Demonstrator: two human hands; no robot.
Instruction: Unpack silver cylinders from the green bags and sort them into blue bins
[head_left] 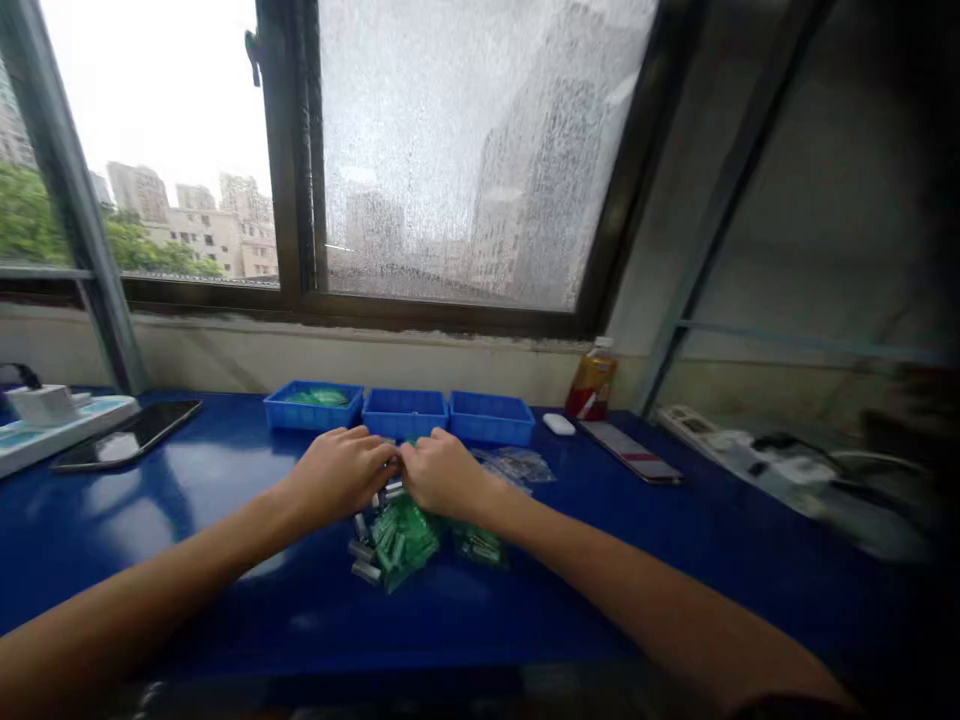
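Observation:
My left hand and my right hand meet over the middle of the blue table, fingers curled and thumbs close together. Whatever they pinch is mostly hidden by the fingers; a trace of green shows behind them. Just below the hands lies a green plastic bag with small pale pieces showing through. Loose silver cylinders are scattered at its left side. Under my right wrist rests a second green bag with similar pieces. Beyond that wrist are clear plastic bags.
Along the back stand three blue trays; the left tray holds green bags. At right are a drink bottle, a white case and a phone. A dark tablet-like device and a power strip lie left.

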